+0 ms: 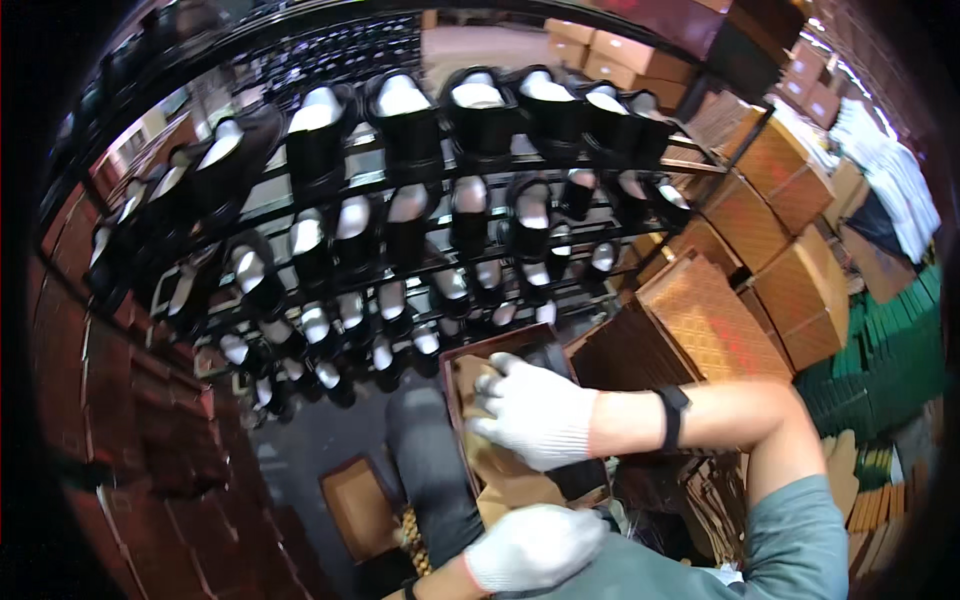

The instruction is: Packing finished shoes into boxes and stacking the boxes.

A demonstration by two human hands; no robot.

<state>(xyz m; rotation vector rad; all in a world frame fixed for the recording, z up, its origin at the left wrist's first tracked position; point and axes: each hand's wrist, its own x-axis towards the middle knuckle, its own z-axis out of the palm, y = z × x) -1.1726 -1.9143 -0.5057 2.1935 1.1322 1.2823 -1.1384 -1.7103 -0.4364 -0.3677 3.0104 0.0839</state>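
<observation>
On my lap is an open shoe box (pixel 447 375) with a dark red-brown rim, tilted a little. Brown wrapping paper (pixel 497 462) covers its left part, and dark contents (pixel 580 474) show along the right side. My right hand (pixel 535 412), in a white knit glove, reaches over the box from the right with its fingers bent and closed on the paper. My left hand (pixel 537 547), gloved too, lies at the near end of the box by the paper's lower edge. Its fingers are blurred and partly hidden, so their grip does not show.
Ahead stands a black metal rack (pixel 465 168) with rows of black shoes. Stacked dark red boxes (pixel 80 400) line the left. An open brown box or lid (pixel 358 508) lies on the floor. Patterned cartons (pixel 712 318) and green folded cardboard (pixel 875 350) are piled at right.
</observation>
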